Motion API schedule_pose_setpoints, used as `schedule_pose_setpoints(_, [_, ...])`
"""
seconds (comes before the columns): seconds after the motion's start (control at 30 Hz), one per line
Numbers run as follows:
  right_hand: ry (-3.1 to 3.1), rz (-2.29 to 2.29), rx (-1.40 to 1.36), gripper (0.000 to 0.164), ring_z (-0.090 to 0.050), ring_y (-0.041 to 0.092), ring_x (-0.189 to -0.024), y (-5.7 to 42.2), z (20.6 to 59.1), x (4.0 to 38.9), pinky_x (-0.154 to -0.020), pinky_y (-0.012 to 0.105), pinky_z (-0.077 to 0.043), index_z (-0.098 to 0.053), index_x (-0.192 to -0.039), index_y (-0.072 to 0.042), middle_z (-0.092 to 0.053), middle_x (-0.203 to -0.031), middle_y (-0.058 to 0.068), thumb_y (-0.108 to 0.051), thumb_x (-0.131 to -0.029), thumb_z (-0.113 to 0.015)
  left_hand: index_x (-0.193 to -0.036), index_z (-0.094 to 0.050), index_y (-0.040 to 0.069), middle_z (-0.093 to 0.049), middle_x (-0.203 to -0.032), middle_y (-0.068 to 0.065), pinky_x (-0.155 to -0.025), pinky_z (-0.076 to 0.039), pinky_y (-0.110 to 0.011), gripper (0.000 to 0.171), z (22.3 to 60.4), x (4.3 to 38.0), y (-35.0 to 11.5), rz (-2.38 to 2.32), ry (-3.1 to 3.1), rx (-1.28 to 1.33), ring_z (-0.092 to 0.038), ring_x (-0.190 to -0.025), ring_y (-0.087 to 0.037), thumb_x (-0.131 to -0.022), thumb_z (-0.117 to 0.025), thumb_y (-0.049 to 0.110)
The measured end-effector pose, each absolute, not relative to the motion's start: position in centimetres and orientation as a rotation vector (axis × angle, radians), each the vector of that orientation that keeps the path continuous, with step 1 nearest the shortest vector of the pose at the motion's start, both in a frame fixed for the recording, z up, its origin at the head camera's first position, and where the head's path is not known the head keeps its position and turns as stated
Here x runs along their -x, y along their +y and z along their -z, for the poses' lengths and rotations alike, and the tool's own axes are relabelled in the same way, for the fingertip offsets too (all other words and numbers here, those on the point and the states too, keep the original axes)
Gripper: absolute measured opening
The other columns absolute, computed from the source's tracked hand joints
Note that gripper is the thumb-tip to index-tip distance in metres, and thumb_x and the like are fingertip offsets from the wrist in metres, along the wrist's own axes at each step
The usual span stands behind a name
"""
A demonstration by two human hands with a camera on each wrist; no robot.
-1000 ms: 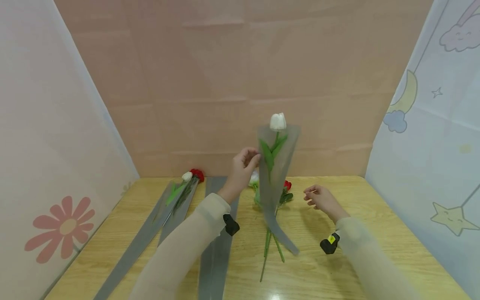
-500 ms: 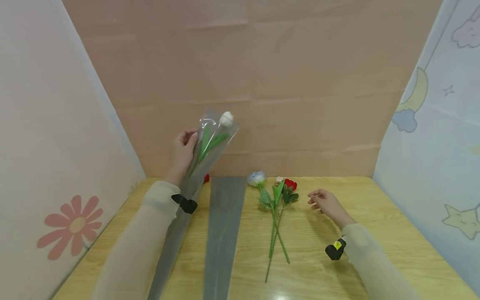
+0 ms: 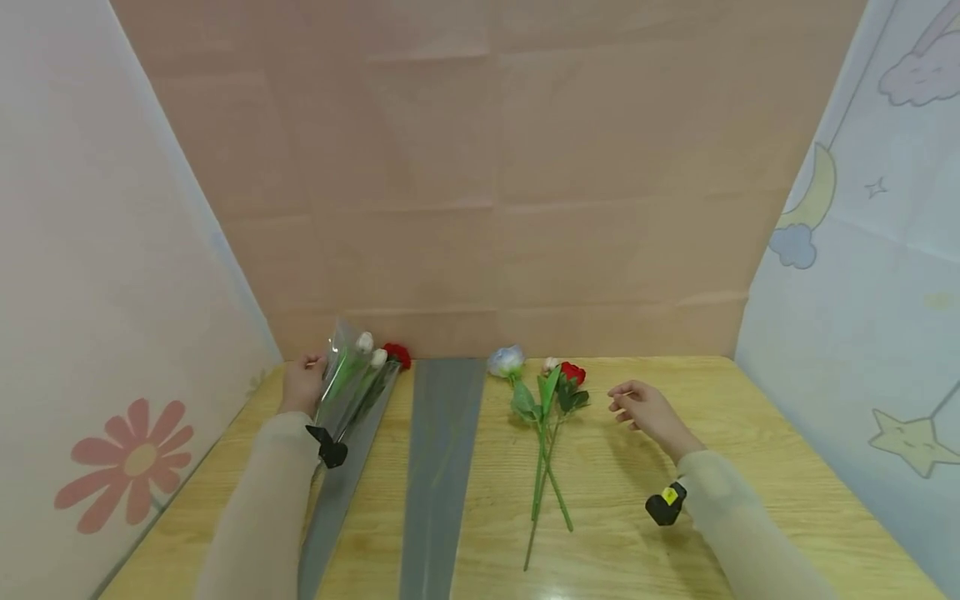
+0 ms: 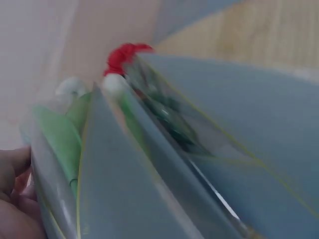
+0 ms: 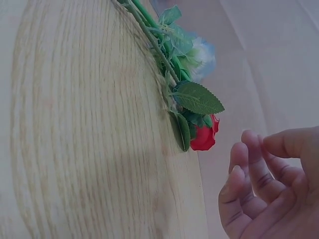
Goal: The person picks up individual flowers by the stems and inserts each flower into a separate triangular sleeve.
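At the table's left, my left hand (image 3: 302, 385) pinches the edge of a clear wrapping sleeve with a white tulip (image 3: 364, 342) inside. Its green leaves (image 4: 60, 134) show through the film in the left wrist view. Right beside it lie a second wrapped white tulip (image 3: 379, 358) and a wrapped red flower (image 3: 396, 355); the sleeves overlap. My right hand (image 3: 648, 412) is held over the right side of the table, fingers loosely curled and holding nothing. Nearest to it is a red rose (image 5: 204, 137) with dark green leaves.
A flat grey sleeve (image 3: 442, 467) lies mid-table. To its right, loose stems cross: a pale blue flower (image 3: 506, 361), the rose and a small pale bloom (image 3: 551, 365). A brown backdrop (image 3: 480, 208) rises behind the wooden table (image 3: 645, 542), with printed panels at both sides.
My left hand has carried the wrapped white tulip from above the middle leftward and down beside the other wrapped flowers. My right hand has stayed nearly still.
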State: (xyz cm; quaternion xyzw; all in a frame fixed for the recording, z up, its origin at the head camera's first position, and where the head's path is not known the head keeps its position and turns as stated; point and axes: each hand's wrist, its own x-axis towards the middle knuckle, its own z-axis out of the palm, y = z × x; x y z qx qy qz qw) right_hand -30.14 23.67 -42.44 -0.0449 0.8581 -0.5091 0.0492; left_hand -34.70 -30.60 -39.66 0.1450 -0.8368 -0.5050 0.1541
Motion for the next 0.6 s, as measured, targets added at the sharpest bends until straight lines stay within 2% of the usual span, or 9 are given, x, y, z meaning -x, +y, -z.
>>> schedule_pose_setpoints(0.2, [2.634,1.558,0.154,0.035,-0.063,0.03,-0.092,23.5,42.2,30.1,-0.072,0.038,-0.052,-0.048,-0.127,0.006,-0.061,-0.109,0.021,-0.02,-0.104,-0.04,-0.119,-0.055,-0.007,-0.058,-0.11,-0.025,-0.076,-0.041,-0.032,0.032,41.8,35.0,-31.2,1.35,-2.493,-0.424,-0.054,-0.096,-0.03,-0.102,-0.045,0.017])
schedule_pose_setpoints(0.47, [2.645,1.538,0.137,0.032,-0.063,0.035,-0.092,22.8,42.2,29.9,-0.071,0.039,-0.051,-0.048,-0.126,0.007,-0.062,-0.104,0.02,-0.015,-0.104,-0.041,-0.129,-0.05,-0.008,-0.058,-0.116,-0.032,-0.08,-0.047,-0.044,0.037,42.6,35.4,-31.1,1.26,-2.523,-0.43,-0.059,-0.097,-0.039,-0.098,-0.038,0.009])
schedule_pose_setpoints(0.6, [2.631,1.543,0.13,0.032,-0.063,0.03,-0.09,22.7,42.4,29.7,-0.071,0.039,-0.05,-0.048,-0.126,0.006,-0.062,-0.104,0.018,-0.016,-0.104,-0.04,-0.134,-0.046,-0.004,-0.056,-0.116,-0.03,-0.081,-0.046,-0.048,0.04,42.5,35.6,-30.8,1.269,-2.497,-0.422,-0.057,-0.096,-0.039,-0.098,-0.036,0.007])
